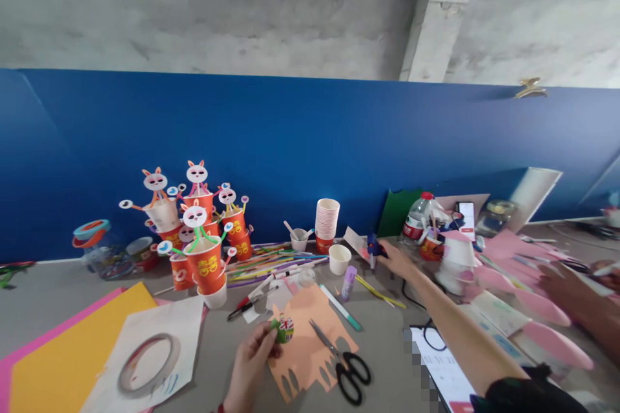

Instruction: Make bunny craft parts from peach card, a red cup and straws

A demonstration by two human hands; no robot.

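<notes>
Red paper-cup rabbits (207, 266) are assembled toward the bench's back-left corner (55, 281); a loose, printed green disc (285, 328) is pinched by the left hand (256, 350); the right hand (397, 259): grip cannot be told.

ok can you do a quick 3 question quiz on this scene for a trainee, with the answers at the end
1. What does the left hand hold?
A) a purple glue stick
B) a small round green piece with printed characters
C) a white marker with a teal cap
2. True or false: the grey ring-shaped roll of tape lies flat on the white paper sheet.
3. Fill in: the blade tips of the black-handled metal scissors lie over a ____ paper sheet with cut edges.

Key: 1. B; 2. true; 3. peach-orange
</notes>
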